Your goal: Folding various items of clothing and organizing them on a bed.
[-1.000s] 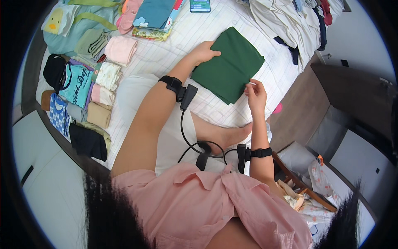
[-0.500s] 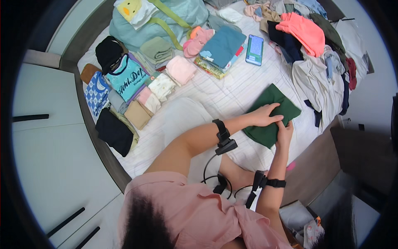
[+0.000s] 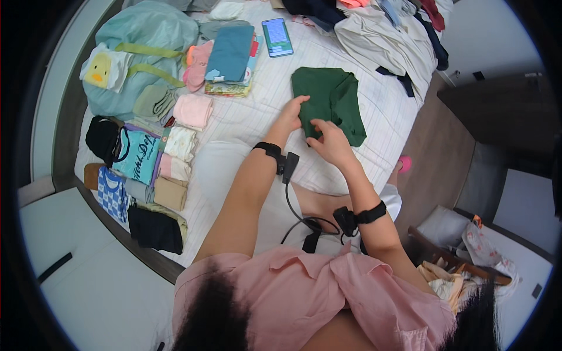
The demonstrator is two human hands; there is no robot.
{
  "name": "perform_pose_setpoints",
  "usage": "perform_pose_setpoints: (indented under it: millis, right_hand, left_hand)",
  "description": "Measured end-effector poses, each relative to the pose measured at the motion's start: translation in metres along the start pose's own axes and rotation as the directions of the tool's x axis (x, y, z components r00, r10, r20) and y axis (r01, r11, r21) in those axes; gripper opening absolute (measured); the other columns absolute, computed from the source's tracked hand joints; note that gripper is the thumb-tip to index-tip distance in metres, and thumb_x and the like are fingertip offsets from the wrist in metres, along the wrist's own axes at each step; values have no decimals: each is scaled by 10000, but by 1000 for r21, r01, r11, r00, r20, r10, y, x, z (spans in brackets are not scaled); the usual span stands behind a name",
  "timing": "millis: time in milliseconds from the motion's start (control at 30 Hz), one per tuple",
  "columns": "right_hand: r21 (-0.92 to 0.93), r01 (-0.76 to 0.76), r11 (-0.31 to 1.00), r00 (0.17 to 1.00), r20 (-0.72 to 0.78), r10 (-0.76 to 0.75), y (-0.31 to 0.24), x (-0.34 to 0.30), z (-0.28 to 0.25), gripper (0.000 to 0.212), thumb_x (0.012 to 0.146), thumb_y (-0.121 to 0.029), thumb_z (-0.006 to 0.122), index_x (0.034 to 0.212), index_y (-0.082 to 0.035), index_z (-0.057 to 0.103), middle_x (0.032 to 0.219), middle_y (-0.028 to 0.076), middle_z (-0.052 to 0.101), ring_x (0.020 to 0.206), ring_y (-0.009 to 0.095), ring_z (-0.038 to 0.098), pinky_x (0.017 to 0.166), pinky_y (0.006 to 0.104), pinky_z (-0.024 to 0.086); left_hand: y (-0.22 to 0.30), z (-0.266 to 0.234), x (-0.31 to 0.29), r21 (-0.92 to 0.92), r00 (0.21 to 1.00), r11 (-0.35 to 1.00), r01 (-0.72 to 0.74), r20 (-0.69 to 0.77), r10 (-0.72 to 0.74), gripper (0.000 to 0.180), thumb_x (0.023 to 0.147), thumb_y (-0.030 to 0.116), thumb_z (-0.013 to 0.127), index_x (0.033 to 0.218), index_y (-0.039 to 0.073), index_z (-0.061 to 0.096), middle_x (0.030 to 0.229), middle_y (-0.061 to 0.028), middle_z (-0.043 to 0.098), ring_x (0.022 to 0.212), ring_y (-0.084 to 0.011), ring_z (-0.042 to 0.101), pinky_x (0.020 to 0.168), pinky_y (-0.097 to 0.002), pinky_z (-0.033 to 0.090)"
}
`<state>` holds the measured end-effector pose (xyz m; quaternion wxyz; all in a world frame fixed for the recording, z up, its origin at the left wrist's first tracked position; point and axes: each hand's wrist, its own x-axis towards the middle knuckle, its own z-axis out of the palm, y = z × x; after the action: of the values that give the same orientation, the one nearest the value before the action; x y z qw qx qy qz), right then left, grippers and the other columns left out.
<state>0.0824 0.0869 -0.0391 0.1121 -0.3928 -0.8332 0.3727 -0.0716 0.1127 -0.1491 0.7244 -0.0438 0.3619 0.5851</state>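
Observation:
A dark green folded garment [image 3: 328, 96] lies on the bed in front of me; its exact kind does not show. At its left edge is my left hand [image 3: 288, 119], thumb on top of the cloth and the other fingers hidden beneath the edge. My right hand [image 3: 335, 144] is over the near edge, fingers loosely bent and thumb apart from them, with nothing seen between. A crease runs through the garment's middle, and its right part looks uneven. Both forearms wear black straps with small cabled devices.
Folded clothes, among them a turquoise printed shirt [image 3: 137, 155] and black cloth [image 3: 155, 228], line the bed's left side. Beyond are a blue-green folded cloth [image 3: 231, 52], a phone [image 3: 277, 37] and a pale teal bag [image 3: 137, 35]. Loose clothes [image 3: 374, 50] heap at the far right.
The view has swung right, so the bed's things appear shifted left. The green garment is turned and opened out somewhat. My hands have moved apart, left to its left edge, right to the near edge.

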Motion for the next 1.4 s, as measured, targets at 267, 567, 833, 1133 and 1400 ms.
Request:
perform_pose_setpoints:
  millis: [267, 567, 833, 1133, 1400]
  right_hand:
    - [244, -178, 953, 935, -260, 241, 88, -53, -27, 327, 691, -85, 652, 990, 7, 555, 904, 166, 578, 777, 275, 574, 691, 338, 470]
    - [-204, -138, 969, 871, -490, 21, 103, -55, -21, 337, 621, -49, 664, 941, -75, 562, 865, 88, 532, 849, 285, 473, 703, 370, 394]
    - [-35, 100, 994, 880, -463, -104, 83, -68, 13, 280, 635, 33, 575, 901, -45, 534, 830, 110, 483, 818, 295, 485, 693, 381, 404]
    - [-43, -117, 992, 796, -602, 67, 105, -47, -16, 321, 616, -40, 664, 919, -82, 566, 848, 37, 547, 853, 254, 459, 730, 369, 359]
    - [-204, 93, 975, 843, -504, -186, 99, -73, -5, 194, 577, -19, 635, 751, -103, 618, 889, 22, 536, 894, 244, 457, 755, 367, 360]
  left_hand:
    - [5, 14, -14, 243, 997, 967, -71, 4, 72, 365, 765, 96, 624, 1084, -35, 505, 995, -139, 579, 873, -248, 580, 757, -376, 490]
    - [17, 22, -17, 980, 592, -71, -184, 168, 788, 343, 724, 178, 650, 989, -4, 530, 816, -138, 573, 693, -265, 578, 648, -348, 467]
    - [-31, 104, -12, 746, 576, -623, -235, 623, 529, 560, 631, 224, 716, 1089, 30, 460, 987, -149, 441, 928, -323, 454, 791, -382, 406]
    - [-33, 89, 21, 867, 521, -354, -351, 495, 695, 285, 704, 105, 640, 944, 2, 526, 790, -124, 500, 729, -277, 503, 664, -342, 421]
    - [-1, 57, 36, 397, 880, 849, -349, -172, 443, 159, 863, 71, 516, 711, 31, 493, 705, -47, 536, 610, -130, 492, 550, -265, 431]
